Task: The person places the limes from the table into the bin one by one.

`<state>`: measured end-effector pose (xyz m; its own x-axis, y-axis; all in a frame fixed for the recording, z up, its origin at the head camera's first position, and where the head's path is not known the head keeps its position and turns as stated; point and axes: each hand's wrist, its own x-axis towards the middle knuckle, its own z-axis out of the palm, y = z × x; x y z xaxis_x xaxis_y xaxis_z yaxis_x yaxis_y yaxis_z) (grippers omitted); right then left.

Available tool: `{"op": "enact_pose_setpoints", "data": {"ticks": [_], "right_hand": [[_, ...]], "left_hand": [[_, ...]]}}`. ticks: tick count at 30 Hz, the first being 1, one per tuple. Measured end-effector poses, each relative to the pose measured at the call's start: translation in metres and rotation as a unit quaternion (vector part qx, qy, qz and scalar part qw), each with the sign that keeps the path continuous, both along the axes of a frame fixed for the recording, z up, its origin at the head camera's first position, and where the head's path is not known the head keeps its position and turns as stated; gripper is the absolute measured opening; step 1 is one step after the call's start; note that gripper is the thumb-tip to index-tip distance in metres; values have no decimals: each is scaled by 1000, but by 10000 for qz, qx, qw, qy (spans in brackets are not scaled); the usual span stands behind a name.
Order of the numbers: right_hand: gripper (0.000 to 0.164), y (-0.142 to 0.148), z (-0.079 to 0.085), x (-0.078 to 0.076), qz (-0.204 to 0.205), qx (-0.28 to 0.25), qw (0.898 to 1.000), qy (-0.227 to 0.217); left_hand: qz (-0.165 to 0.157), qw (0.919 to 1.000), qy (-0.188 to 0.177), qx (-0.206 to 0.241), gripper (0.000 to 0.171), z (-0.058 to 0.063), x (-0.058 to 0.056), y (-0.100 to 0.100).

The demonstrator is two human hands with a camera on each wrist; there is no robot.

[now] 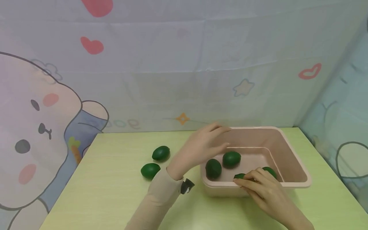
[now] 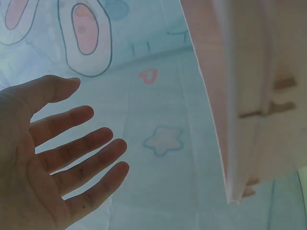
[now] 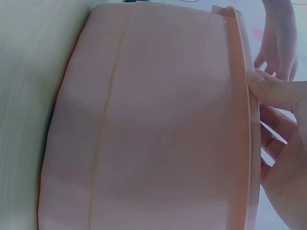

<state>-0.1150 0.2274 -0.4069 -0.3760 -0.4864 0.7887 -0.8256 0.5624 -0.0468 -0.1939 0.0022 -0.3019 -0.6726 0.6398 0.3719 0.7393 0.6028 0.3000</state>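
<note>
A pink plastic bin (image 1: pixel 290 156) stands on the table with several dark green limes inside. Two of them, a left lime (image 1: pixel 213 169) and a middle lime (image 1: pixel 231 159), lie in its left half. My right hand (image 1: pixel 265 190) grips the bin's front rim, thumb (image 3: pixel 276 93) on the outer side and fingers reaching over inside. It partly hides a front lime (image 1: pixel 239 176) and a right lime (image 1: pixel 269 172). Over the bin's left edge my left hand (image 1: pixel 202 143) hovers, fingers spread and palm bare in the left wrist view.
Two more limes lie on the table left of the bin, a rear lime (image 1: pixel 161 153) and a nearer lime (image 1: pixel 150 171) close by the left forearm. A printed cloth (image 1: pixel 161 92) hangs behind the yellow-green table (image 1: pixel 95 188).
</note>
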Motion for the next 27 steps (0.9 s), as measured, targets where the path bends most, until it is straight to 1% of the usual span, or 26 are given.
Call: {"op": "enact_pose_setpoints", "data": {"ticks": [7, 11, 15, 17, 19, 22, 24, 27], "right_hand": [[37, 0, 0, 1, -30, 11, 10000, -30], [37, 0, 0, 0, -18, 2, 10000, -21], [38, 1, -2, 1, -57, 37, 10000, -62], [38, 1, -2, 1, -73, 45, 9999, -68], [38, 1, -2, 1, -79, 44, 9999, -66], [38, 0, -1, 1, -72, 37, 10000, -33], [38, 0, -1, 0, -55, 26, 10000, 3], [38, -1, 0, 0, -29, 13, 10000, 42]], "left_hand": [[356, 9981, 319, 397, 43, -21, 8, -17], [482, 9959, 443, 622, 42, -31, 10, -26], [507, 9931, 677, 817, 41, -41, 12, -33], [467, 9914, 784, 940, 41, -47, 13, -36], [445, 9901, 799, 1068, 41, -52, 13, -40], [497, 9882, 675, 1286, 40, -59, 16, -47], [617, 9864, 596, 1400, 40, -64, 18, -54], [829, 9830, 584, 1534, 40, -71, 20, -63]]}}
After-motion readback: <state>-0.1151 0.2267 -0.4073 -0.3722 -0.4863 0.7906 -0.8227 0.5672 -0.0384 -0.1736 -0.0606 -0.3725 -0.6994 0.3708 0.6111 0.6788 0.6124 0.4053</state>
